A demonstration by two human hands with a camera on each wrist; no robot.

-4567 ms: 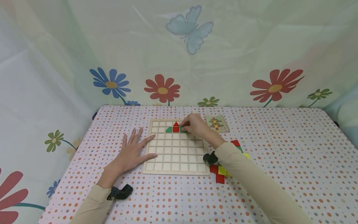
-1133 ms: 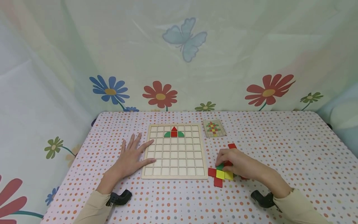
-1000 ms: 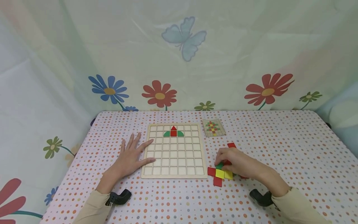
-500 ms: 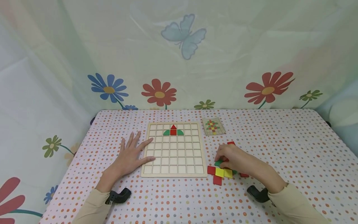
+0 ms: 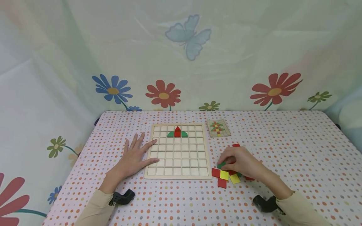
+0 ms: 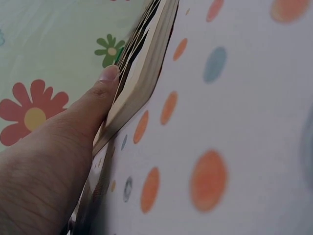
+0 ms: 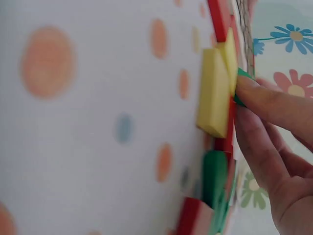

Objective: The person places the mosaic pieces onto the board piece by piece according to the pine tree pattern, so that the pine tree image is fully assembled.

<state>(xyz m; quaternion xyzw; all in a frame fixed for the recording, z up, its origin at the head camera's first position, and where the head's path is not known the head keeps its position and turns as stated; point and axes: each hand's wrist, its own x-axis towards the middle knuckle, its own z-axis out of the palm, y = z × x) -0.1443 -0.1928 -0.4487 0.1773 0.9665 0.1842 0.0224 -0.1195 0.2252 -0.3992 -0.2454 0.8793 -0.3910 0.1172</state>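
A wooden grid board (image 5: 177, 171) lies flat on the dotted tablecloth. Near its top sit a red triangle (image 5: 177, 128), a red square (image 5: 177, 134) and two green rounded-corner tiles, one on either side of the square. My left hand (image 5: 133, 160) rests spread at the board's left edge, its thumb (image 6: 105, 88) over the rim in the left wrist view. To the board's right, my right hand (image 5: 240, 160) pinches a green tile (image 5: 221, 165) between thumb and fingers, above the loose tiles. Its exact shape is partly covered by the fingers.
Around the right hand lie red tiles (image 5: 222, 183), yellow tiles (image 5: 234, 179) and a green tile (image 7: 214, 176); the hand hides part of this pile. A pattern card (image 5: 218, 128) showing a tree lies behind it. A printed cloth (image 5: 226, 62) hangs beyond the table's back edge.
My right hand has left the green tile at the board's upper part and come to the pile, where it holds another. One yellow tile has turned askew. The left hand stays put.
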